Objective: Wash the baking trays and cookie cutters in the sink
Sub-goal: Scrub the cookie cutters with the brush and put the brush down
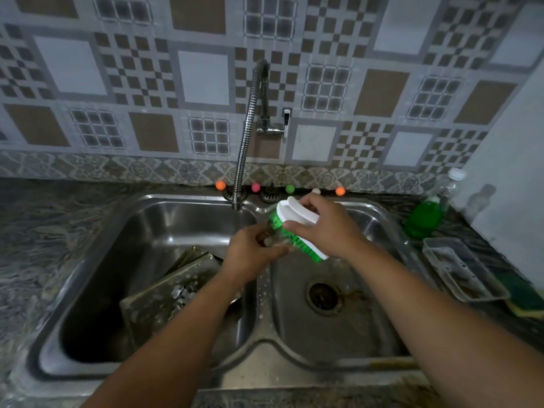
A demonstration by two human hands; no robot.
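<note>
Evidently scrubbing, the right hand (323,228) clasps a white-backed green-bristled brush (294,228) against a small metal cookie cutter (269,241) pinched by the left hand (250,254).

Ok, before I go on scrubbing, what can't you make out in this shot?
Head view only:
- Item in the left hand: hidden by fingers and the brush, blurred.
- Baking trays in the left basin: lower part covered by the left forearm.
- Sponge: cut off by the right edge.
- Tap: cannot tell whether water runs.
</note>
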